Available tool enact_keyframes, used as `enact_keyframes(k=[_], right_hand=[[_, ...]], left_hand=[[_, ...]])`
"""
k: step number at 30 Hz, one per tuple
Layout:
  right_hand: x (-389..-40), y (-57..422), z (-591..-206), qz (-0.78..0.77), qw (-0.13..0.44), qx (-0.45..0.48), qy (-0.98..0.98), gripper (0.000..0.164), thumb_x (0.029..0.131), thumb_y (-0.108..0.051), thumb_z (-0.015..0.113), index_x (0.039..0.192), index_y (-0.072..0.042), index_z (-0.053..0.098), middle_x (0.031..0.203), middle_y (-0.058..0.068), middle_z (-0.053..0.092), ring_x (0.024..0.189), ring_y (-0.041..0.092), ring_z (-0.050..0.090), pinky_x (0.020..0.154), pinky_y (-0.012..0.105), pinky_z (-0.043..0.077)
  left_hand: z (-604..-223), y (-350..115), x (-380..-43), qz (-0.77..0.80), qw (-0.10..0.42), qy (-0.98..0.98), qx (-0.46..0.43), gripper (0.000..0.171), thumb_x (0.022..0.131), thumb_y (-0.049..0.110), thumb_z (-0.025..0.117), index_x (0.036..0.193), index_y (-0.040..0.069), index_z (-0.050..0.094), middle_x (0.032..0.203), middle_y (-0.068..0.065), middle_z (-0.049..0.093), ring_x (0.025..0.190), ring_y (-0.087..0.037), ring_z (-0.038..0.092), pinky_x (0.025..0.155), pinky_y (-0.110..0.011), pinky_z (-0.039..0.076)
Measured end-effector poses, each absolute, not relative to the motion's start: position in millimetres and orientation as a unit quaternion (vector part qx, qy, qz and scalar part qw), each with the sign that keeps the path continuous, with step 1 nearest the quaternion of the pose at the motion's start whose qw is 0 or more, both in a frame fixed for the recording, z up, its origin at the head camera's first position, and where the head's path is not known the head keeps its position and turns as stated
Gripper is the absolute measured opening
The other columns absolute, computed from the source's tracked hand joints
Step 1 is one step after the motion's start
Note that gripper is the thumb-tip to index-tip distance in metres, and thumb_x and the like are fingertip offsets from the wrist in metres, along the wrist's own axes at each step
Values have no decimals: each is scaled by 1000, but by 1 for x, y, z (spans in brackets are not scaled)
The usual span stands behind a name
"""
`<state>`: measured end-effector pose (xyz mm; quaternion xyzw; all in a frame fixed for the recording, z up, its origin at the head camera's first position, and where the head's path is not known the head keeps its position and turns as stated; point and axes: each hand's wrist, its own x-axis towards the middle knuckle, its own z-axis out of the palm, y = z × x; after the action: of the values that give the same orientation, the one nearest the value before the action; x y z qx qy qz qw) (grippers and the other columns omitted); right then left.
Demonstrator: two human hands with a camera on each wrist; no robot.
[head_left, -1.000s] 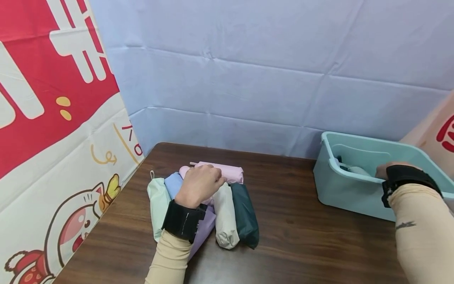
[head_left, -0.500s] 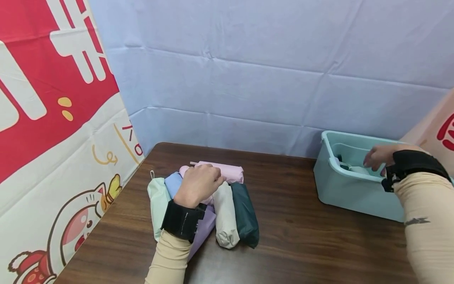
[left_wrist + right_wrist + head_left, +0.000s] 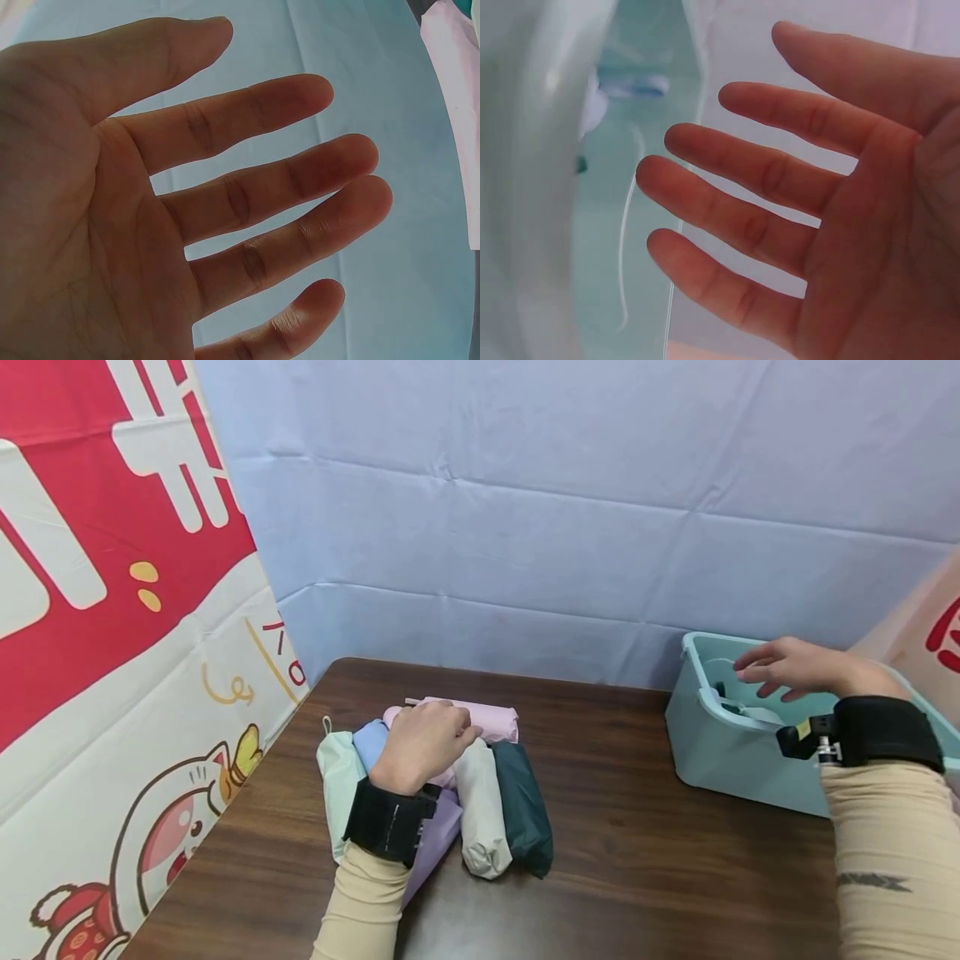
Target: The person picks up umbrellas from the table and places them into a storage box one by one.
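My left hand (image 3: 423, 745) hovers over a cluster of folded umbrellas. Its fingers are spread with nothing between them in the left wrist view. Around it lie a mint umbrella (image 3: 341, 797) with a wrist loop, a blue one (image 3: 369, 740), a purple one (image 3: 437, 835), a beige one (image 3: 483, 818), a dark green one (image 3: 525, 814) and a pink one (image 3: 495, 722) crosswise behind. Over the aqua bin (image 3: 738, 764) my right hand (image 3: 813, 667) is raised, fingers extended and holding nothing. Inside the bin a pale rounded object (image 3: 761, 714) shows partly.
The brown wooden table (image 3: 615, 860) carries everything. A pale blue cloth (image 3: 525, 552) hangs behind it, and a red and white printed cloth (image 3: 225, 652) borders the left side. The bin stands at the back right with its top uncovered.
My right hand has risen from down inside the bin to above its rim, its fingers now extended. My left hand has stayed over the umbrellas.
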<state>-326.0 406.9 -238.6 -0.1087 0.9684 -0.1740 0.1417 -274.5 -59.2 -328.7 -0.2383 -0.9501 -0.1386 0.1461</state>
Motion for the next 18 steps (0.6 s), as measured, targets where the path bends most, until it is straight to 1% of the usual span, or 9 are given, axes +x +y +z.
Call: enact_keyframes(k=[2,5,7,10,12,14,16,18], right_hand=[[-320,401,-243,-187,119,-119,968,42,107,-8,46,131,26,40,124,44,52,103,49,63,80,56,55],[-312,390,-251,-204,81,-134,966,40,106,-8,49,132,22,45,122,40,57,102,44,65,78,48,57],[-306,381,-256,-196,53,-148,968,39,105,-9,52,132,19,49,121,37,59,103,45,64,78,45,56],[-293,367,-263,-178,5,-160,971,38,104,-12,56,132,15,54,122,34,61,106,48,61,78,48,53],[-282,358,-269,-169,-40,-168,970,35,103,-12,59,129,11,57,119,31,63,105,47,62,77,48,52],[-272,349,-275,-179,-81,-177,964,32,100,-10,63,126,9,61,116,28,65,101,41,65,76,42,53],[-263,340,-282,-194,-120,-189,955,28,98,-8,66,122,7,65,111,23,68,95,28,67,73,30,52],[-257,331,-287,-214,-143,-200,945,25,97,-6,68,119,5,67,110,20,70,91,18,66,72,21,50]], left_hand=[[-328,-59,-274,-138,147,-950,-237,19,99,22,67,85,11,73,70,0,61,72,-22,64,63,-40,52],[-328,-58,-275,-141,146,-950,-237,17,99,23,67,89,11,75,74,-1,63,73,-22,65,64,-40,52],[-328,-56,-275,-144,148,-949,-238,16,99,22,68,92,10,76,76,-2,66,74,-22,66,65,-39,53],[-327,-54,-277,-146,150,-948,-240,16,99,22,68,93,9,77,79,-2,68,75,-22,66,64,-39,53],[-327,-52,-278,-147,154,-947,-242,16,98,21,68,93,9,77,79,-2,68,74,-22,66,64,-39,53],[-327,-51,-278,-147,156,-946,-244,16,98,21,68,93,9,77,78,-2,67,74,-22,65,65,-38,53],[-327,-50,-279,-148,156,-945,-246,16,98,22,68,95,9,77,79,-2,67,75,-22,66,67,-39,53],[-327,-49,-280,-148,157,-945,-247,16,98,22,69,95,9,78,79,-2,67,75,-23,66,68,-38,54]])
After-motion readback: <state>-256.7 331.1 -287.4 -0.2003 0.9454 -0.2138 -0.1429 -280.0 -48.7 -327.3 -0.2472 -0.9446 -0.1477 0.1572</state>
